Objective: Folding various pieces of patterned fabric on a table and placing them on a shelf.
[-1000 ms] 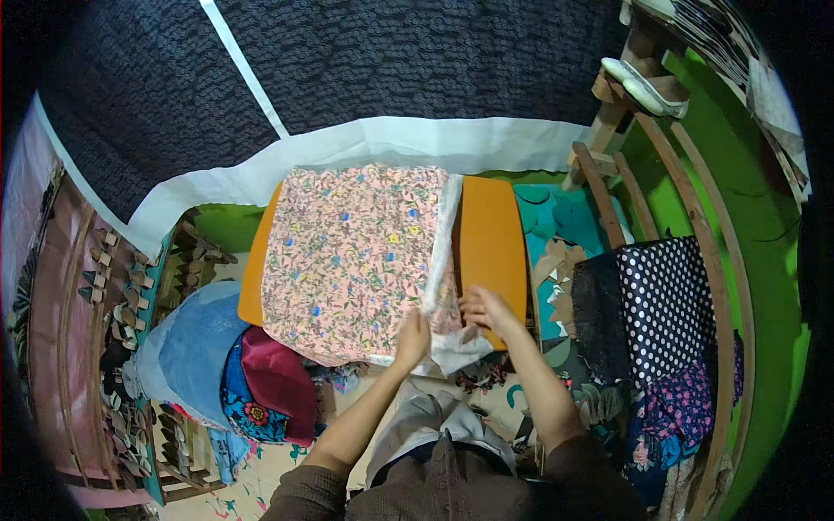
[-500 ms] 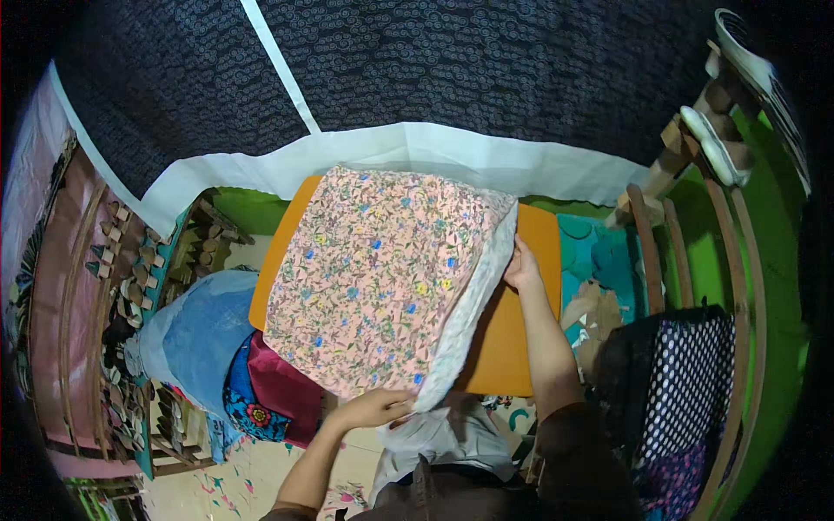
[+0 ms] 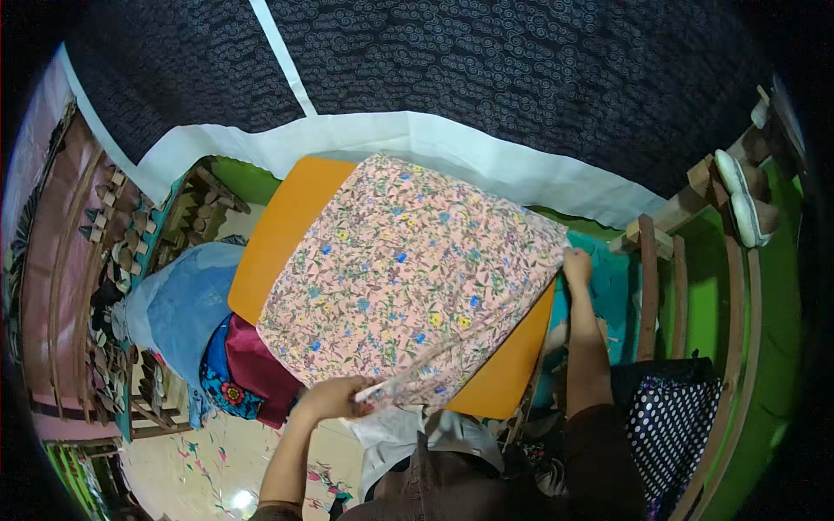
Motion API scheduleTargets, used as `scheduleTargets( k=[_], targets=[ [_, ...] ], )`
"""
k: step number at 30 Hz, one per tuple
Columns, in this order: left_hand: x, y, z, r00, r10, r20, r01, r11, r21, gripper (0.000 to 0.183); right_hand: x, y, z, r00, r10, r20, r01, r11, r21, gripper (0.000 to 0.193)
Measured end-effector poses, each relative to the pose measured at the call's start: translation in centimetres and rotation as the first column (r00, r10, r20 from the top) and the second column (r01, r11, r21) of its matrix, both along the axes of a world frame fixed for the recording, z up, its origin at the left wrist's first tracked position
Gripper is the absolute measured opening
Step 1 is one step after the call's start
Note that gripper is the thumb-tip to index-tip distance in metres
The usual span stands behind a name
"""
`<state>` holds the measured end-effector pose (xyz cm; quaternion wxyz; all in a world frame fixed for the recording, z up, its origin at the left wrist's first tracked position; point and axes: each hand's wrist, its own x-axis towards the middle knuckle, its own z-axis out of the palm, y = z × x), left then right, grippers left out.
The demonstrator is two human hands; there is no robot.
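A pink cloth with a small floral print (image 3: 408, 269) lies spread at a slant over an orange board (image 3: 274, 234). My left hand (image 3: 337, 398) pinches its near corner, where a strip of the pale underside shows. At the far right corner, my right hand (image 3: 577, 266) is closed on the edge of the same cloth, just beyond the board's right side. Between my two hands the near edge of the cloth runs diagonally, slightly folded. Orange surface shows at the left and at the lower right.
Blue cloth (image 3: 187, 300) and maroon cloth (image 3: 261, 365) sit left of the board. Wooden racks with shoe-shaped pieces (image 3: 113, 295) stand farther left. Wooden rails (image 3: 734, 286), white shoes (image 3: 743, 200) and polka-dot fabric (image 3: 669, 425) are at right. Scraps dot the tiled floor (image 3: 208, 460).
My right hand has moved right, drawing the cloth's corner past the board's edge. My left hand has shifted left. The cloth has turned, and its pale underside is now mostly hidden.
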<state>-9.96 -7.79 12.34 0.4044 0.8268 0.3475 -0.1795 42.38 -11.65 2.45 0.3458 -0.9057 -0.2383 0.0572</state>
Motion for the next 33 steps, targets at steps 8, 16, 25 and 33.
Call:
scheduleTargets(
  k=[8,16,25,33],
  targets=[
    [-7.6,5.4,-4.6,0.985,0.159,-0.067,-0.159,0.987,0.005,0.028,-3.7,7.6,5.3,0.970,0.227,-0.083,-0.184,0.917,0.354,0.039],
    [-10.6,3.3,-11.0,0.719,0.694,-0.029,-0.671,0.705,0.228,0.028,-6.4,12.9,2.2,0.740,0.626,-0.245,-0.537,0.770,0.346,0.044],
    [-6.8,1.6,-10.7,0.332,0.933,0.139,-0.847,0.360,-0.392,0.042,-18.0,9.4,-0.3,0.544,0.728,0.418,-0.798,0.602,-0.010,0.042],
    [-7.8,0.9,-8.1,0.610,0.776,0.162,-0.565,0.569,-0.597,0.092,-32.9,0.8,0.2,0.329,0.943,-0.042,-0.943,0.331,0.047,0.027]
  ],
)
